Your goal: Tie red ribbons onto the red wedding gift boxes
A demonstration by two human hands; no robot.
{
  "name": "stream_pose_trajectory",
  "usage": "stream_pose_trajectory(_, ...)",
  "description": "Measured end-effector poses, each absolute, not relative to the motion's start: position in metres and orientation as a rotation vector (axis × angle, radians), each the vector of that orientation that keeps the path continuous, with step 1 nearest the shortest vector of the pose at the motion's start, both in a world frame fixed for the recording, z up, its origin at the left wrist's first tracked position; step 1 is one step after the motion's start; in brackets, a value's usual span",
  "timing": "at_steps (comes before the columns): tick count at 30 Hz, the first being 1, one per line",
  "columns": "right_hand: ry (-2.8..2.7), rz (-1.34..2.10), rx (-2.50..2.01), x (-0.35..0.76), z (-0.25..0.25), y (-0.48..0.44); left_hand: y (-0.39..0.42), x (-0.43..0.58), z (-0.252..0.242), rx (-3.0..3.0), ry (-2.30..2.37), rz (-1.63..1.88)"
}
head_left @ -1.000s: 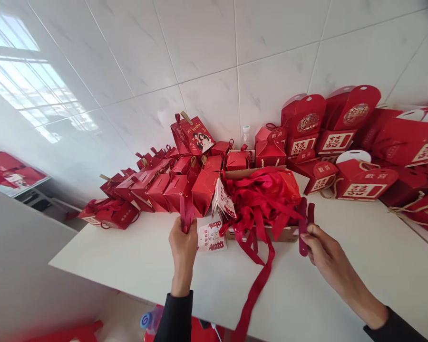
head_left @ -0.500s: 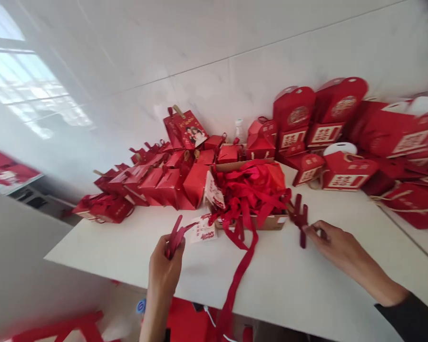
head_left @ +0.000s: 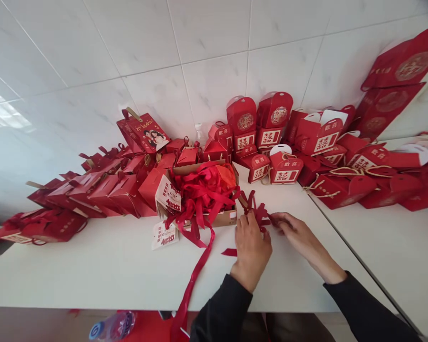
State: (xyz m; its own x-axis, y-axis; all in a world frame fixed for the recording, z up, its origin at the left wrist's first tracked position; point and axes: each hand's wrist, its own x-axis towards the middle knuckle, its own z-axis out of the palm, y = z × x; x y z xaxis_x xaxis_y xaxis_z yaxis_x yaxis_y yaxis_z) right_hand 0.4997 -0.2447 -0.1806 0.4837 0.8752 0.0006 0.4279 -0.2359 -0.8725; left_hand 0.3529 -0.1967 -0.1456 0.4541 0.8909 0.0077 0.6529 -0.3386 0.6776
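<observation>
My left hand (head_left: 251, 244) is closed, back upward, over a small heap of dark red ribbon strips (head_left: 261, 213) beside the cardboard box. One strip end (head_left: 229, 252) sticks out to its left. Close by on the right, my right hand (head_left: 292, 230) pinches a dark red strip at the heap's edge between thumb and fingers. My left palm and part of the strips are hidden. The open cardboard box (head_left: 219, 219) is full of bright red ribbon (head_left: 203, 185), and one long ribbon (head_left: 196, 270) trails over the table's front edge.
Red gift boxes (head_left: 123, 192) crowd the table's left and back. More red boxes (head_left: 287, 171) with paper labels stand at the right. A printed card (head_left: 164, 236) lies by the cardboard box. Below the white table (head_left: 128, 266) is a plastic bottle (head_left: 112, 325). A seam crosses the right side.
The view has turned to the right. My left hand has moved right, from the card's side to the dark red strips next to my right hand. The two hands are now close together.
</observation>
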Motion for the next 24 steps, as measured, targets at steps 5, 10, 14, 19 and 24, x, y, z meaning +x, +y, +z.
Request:
stream_pose_trajectory(5, -1.114, 0.567, -1.827, 0.499, -0.186, -0.247, -0.227, 0.337, -0.159, 2.291, 1.152, 0.803)
stream_pose_trajectory(10, -1.105, 0.532, -1.865, 0.501, -0.188, -0.258, -0.233, 0.255, -0.163, 2.175, 1.366, 1.25)
stream_pose_trajectory(14, -1.031, 0.484, -1.954, 0.499, -0.19, -0.265, -0.186, 0.166, -0.168, 1.926, 1.966, 1.26)
stream_pose_trajectory(19, -1.029, 0.428, -2.015, 0.494, -0.196, -0.266, -0.143, 0.113, -0.177, 1.87, 2.102, 1.004)
stream_pose_trajectory(24, -1.071, 0.383, -2.025, 0.497, -0.208, -0.265, -0.135, 0.116, -0.181, 1.861, 2.09, 0.935)
